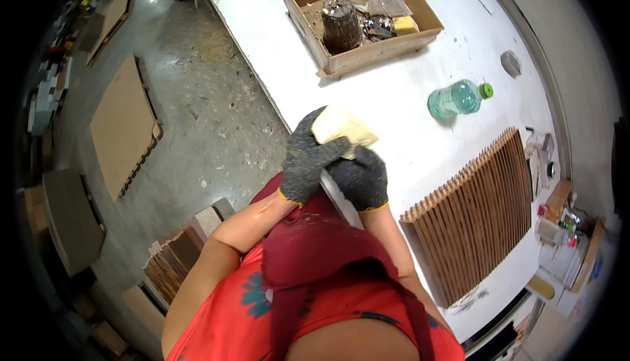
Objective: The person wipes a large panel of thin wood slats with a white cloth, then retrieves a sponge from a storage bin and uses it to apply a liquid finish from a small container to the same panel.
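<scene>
Both my hands wear dark grey knitted gloves with yellow cuffs and meet close to my apron, at the near left edge of the white table [407, 157]. My left hand [307, 157] is closed on a pale yellow, soft-looking folded piece [342, 127], with its thumb laid across it. My right hand [362, 176] grips the lower end of the same piece with bent fingers. Whether this is a cloth, a sponge or sanding paper I cannot make out. The gloves hide its lower part.
A cardboard box [384, 57] holds a dark stained can, yellow sponge blocks and a plastic bag. A green-capped bottle [457, 100], a small grey block [510, 63] and a row of thin brown slats [472, 216] are on the table. Flat panels [125, 125] lie at left.
</scene>
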The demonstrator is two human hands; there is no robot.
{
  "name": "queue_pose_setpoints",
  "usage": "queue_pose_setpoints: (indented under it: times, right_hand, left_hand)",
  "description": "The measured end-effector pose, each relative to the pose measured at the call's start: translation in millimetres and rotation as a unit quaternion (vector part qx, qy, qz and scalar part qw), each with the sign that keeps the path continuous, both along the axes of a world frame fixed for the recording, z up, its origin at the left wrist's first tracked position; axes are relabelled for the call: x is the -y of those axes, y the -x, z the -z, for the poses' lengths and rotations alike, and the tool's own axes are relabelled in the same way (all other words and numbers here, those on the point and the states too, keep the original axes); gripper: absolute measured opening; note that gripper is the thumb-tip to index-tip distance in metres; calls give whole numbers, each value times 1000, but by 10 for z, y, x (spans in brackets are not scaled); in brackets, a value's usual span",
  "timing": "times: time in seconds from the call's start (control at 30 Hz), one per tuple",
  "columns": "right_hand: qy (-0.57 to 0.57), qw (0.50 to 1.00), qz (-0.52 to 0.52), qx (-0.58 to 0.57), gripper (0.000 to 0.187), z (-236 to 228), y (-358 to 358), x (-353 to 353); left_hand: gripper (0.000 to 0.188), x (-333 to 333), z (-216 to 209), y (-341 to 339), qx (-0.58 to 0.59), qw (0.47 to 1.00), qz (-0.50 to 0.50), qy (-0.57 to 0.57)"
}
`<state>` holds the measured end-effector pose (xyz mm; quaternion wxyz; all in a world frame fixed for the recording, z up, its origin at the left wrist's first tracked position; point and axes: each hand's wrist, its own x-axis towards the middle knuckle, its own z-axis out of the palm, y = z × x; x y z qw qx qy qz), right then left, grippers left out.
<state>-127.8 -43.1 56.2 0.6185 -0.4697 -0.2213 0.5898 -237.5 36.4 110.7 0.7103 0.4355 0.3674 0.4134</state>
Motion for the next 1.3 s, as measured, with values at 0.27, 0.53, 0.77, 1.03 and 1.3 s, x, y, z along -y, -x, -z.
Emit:
queue_pose_setpoints:
  times: [0.27, 0.53, 0.77, 1.03, 1.3]
  right_hand:
    - [-62, 962, 122, 237, 62, -439, -364, -620]
    - [-64, 618, 86, 779, 87, -753, -836, -2321]
    - [19, 607, 22, 794, 66, -785, -793, -2635]
    - [-89, 677, 217, 697, 63, -1721, -952, -2077]
    - [145, 631, 255, 718, 61, -1459, -1217, -1141]
  left_hand:
    - [63, -395, 65, 579, -131, 988, -63, -60]
    - [59, -1086, 369, 673, -137, 990, -21, -23]
    - [63, -1791, 523, 753, -85, 993, 62, -50]
    - [60, -2044, 553, 609, -3, 993, 113, 38]
    - [59, -1889, 793, 391, 42, 992, 81, 86]
